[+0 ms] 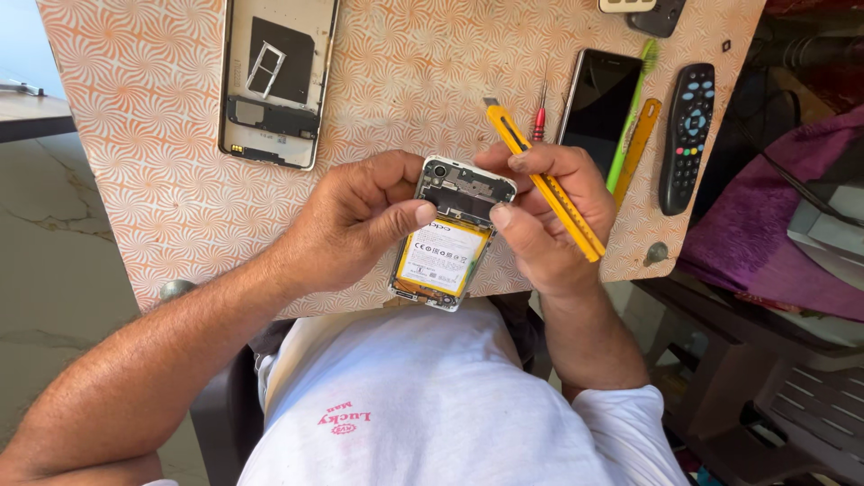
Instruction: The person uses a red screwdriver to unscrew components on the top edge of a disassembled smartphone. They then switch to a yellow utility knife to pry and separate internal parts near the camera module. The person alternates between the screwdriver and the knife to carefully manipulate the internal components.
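Head view: the left hand and right hand hold one opened phone above the table edge; right fingers also grip one yellow utility knife. One phone frame, one remote, pale floor.

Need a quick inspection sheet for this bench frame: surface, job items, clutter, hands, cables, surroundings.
Surface: orange swirl-patterned board, partly covered.
Job's things: opened phone, back off, yellow battery exposed; yellow utility knife.
Clutter: phone back frame, dark phone, red screwdriver, green toothbrush, ruler, remote.
Grippers: left hand grips the phone; right hand holds the knife and touches the phone.
Cables: nothing seen.
Surroundings: purple cloth, brown plastic stool.
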